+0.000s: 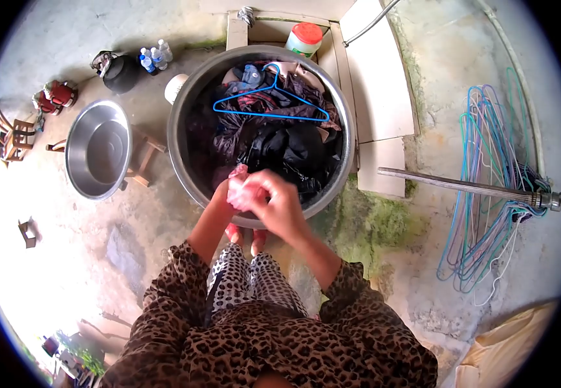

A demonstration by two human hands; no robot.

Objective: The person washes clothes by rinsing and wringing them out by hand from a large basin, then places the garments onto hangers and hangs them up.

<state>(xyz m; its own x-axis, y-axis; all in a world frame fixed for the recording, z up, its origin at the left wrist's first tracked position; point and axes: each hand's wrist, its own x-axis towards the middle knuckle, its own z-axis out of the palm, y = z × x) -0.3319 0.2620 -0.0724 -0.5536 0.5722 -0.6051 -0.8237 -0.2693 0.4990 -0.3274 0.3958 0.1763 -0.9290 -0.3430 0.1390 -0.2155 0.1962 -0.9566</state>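
Gripping one pink cloth point(237, 183), left hand point(223, 196) and right hand point(275, 199) curl closed over one tub point(177, 139).

Pale wall point(445, 39) streaked green; stained concrete floor point(170, 213); wooden chair point(16, 137), left; bright glare, perhaps daylight.

The pink cloth point(236, 186) is partly covered by the right hand point(272, 199); the left hand's fingers are mostly hidden. Much of the dark clothes point(293, 147) lies buried. The red-lidded tub's label point(302, 47) is too small to read. The picture's edge cuts off the yellowish sheet point(510, 346).
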